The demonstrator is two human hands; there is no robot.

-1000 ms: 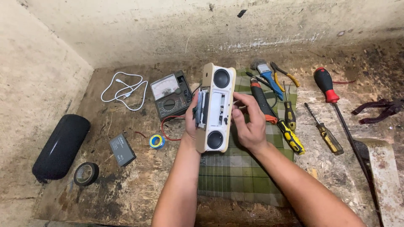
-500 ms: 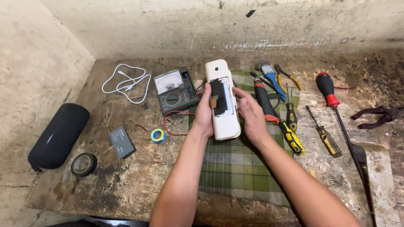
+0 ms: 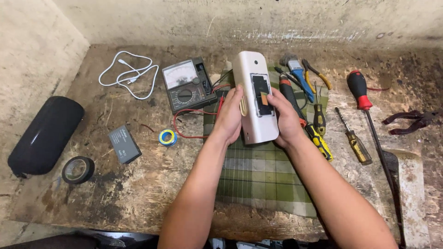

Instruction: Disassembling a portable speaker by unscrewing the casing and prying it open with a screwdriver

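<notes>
**Labels and dials on the surface**

A small dark grey rectangular pack [image 3: 124,144] with a pale label lies flat toward the surface's left edge. Near the back edge, a black meter [image 3: 188,90] shows a pale rectangular dial face.

Both bare forearms reach forward from the near edge of the desk, converging toward its middle. The left hand [image 3: 229,119] and the right hand [image 3: 285,117] face each other, palms inward, fingers [image 3: 277,97] curled in a grip, wrists straight.
</notes>
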